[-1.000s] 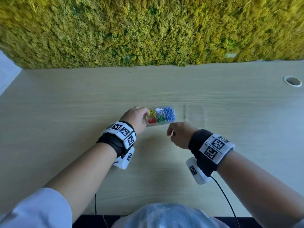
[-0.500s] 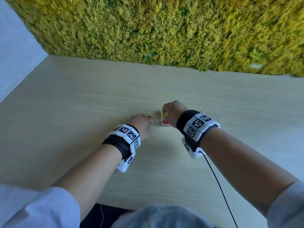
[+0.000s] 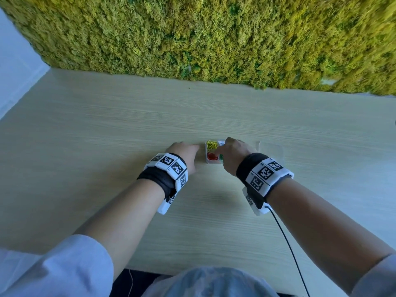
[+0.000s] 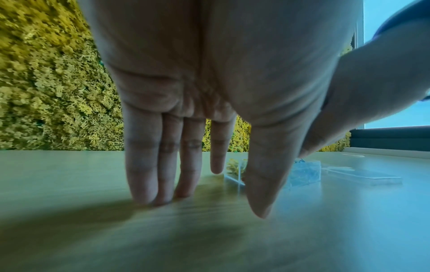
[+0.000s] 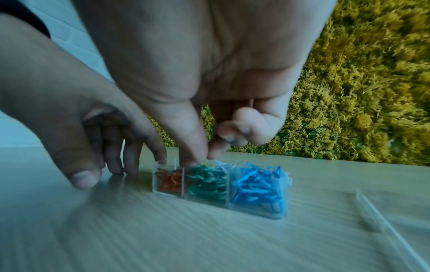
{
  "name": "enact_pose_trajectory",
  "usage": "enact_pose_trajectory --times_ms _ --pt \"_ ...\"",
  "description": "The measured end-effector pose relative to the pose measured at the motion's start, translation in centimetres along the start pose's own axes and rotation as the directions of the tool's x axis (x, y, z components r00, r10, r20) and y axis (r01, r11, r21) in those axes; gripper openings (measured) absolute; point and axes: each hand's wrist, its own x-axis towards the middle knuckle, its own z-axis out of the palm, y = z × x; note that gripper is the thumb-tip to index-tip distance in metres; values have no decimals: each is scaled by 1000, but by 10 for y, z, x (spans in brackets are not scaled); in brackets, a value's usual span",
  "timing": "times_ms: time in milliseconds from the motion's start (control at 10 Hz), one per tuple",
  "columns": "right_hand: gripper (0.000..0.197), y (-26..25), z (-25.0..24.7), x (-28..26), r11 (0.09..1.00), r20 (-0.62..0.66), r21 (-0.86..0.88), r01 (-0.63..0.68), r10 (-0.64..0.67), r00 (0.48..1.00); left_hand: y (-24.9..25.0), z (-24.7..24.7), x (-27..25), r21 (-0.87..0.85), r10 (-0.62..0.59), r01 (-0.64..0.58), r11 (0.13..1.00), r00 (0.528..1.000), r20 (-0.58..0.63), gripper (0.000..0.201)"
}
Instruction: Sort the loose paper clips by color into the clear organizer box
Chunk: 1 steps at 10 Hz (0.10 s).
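Observation:
The clear organizer box (image 3: 207, 159) lies mid-table, with yellow clips (image 3: 211, 145) and red clips (image 3: 212, 156) showing. In the right wrist view the box (image 5: 256, 213) holds red clips (image 5: 168, 181), green clips (image 5: 207, 182) and blue clips (image 5: 258, 187) in separate compartments. My right hand (image 3: 224, 154) hovers over the box with curled fingers. Its thumb and forefinger (image 5: 202, 158) pinch together at the top of the green compartment; blur hides what is between them. My left hand (image 3: 186, 154) rests just left of the box, with straight fingertips (image 4: 149, 197) on the table.
The box's clear lid (image 3: 271, 148) lies flat on the table just right of the box, also visible in the wrist views (image 4: 363, 177) (image 5: 381, 217). A moss wall (image 3: 214, 39) closes the far table edge. A cable (image 3: 287, 243) trails from my right wrist.
My right hand has moved from the table in front of the box to above it, fingers down at the green compartment. My left hand has let go of the box's left end and now lies flat.

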Motion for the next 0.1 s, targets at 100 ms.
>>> enact_pose_trajectory --times_ms 100 --pt "48 7 -1 3 984 -27 173 -39 45 999 -2 1 3 -30 1 -2 1000 1000 -29 48"
